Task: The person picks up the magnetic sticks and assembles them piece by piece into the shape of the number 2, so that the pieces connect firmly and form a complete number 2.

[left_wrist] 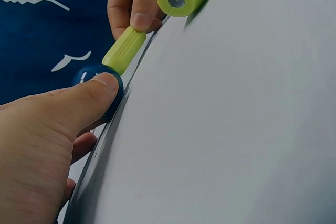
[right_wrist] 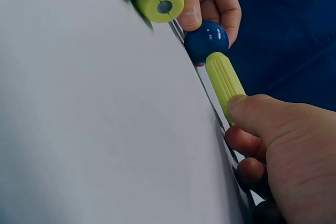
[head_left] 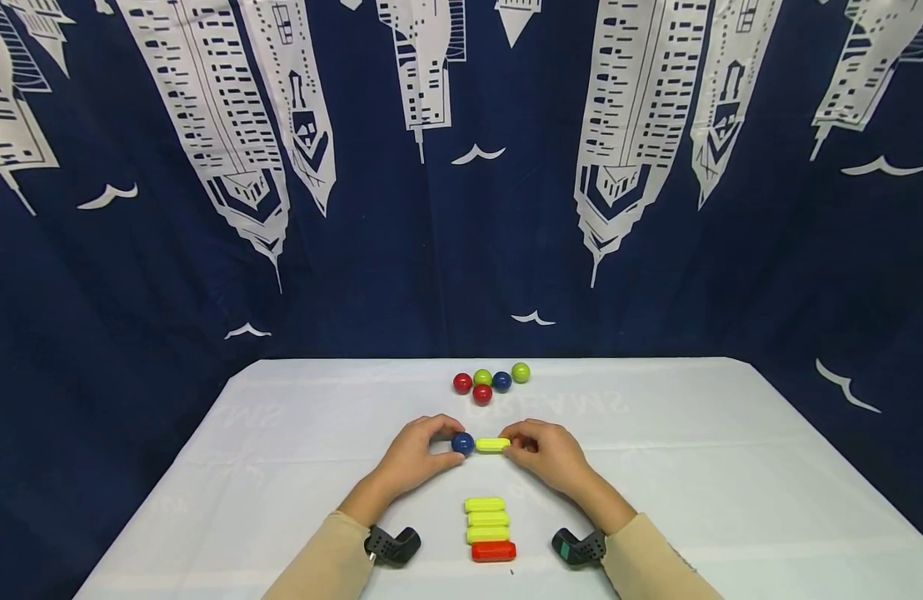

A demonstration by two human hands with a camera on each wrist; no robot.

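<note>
Between thumb and fingers, my left hand (head_left: pixel 422 450) holds a glossy blue ball (head_left: pixel 463 443) above the middle of the white table. Facing it, my right hand (head_left: pixel 549 452) pinches the outer end of a short yellow-green ribbed rod (head_left: pixel 493 445). In the right wrist view the free end of the rod (right_wrist: pixel 223 80) meets the blue ball (right_wrist: pixel 205 43); whether they are joined I cannot tell. The left wrist view has the thumb of the left hand (left_wrist: pixel 58 114) lying over the ball (left_wrist: pixel 114 98).
Nearer me lie three yellow-green rods (head_left: pixel 487 519) in a stack-like row, with a red rod (head_left: pixel 494 552) in front. Several red, green and blue balls, among them a red ball (head_left: pixel 482 394), sit toward the back of the white table (head_left: pixel 296 467). A dark blue patterned cloth (head_left: pixel 431 250) hangs behind.
</note>
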